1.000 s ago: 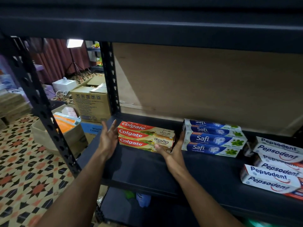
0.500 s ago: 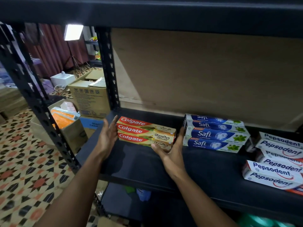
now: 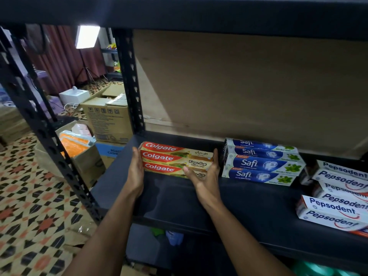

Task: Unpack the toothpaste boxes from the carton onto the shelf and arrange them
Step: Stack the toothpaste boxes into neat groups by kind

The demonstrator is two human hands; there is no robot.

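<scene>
In the head view, the Colgate boxes [image 3: 175, 158] are seen stacked on the shelf [image 3: 179, 202], just left of the Safi boxes [image 3: 262, 162]. The stack is bracketed at its ends by the left hand [image 3: 136, 174] and the right hand [image 3: 205, 180]. The fingers are laid straight against it, presumably so that the ends are squared into line.

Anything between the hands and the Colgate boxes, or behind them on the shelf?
Nothing visible. The left hand and right hand touch the ends of the Colgate boxes directly; the shelf behind them shows bare, and the Safi boxes lie apart to the right.
</scene>
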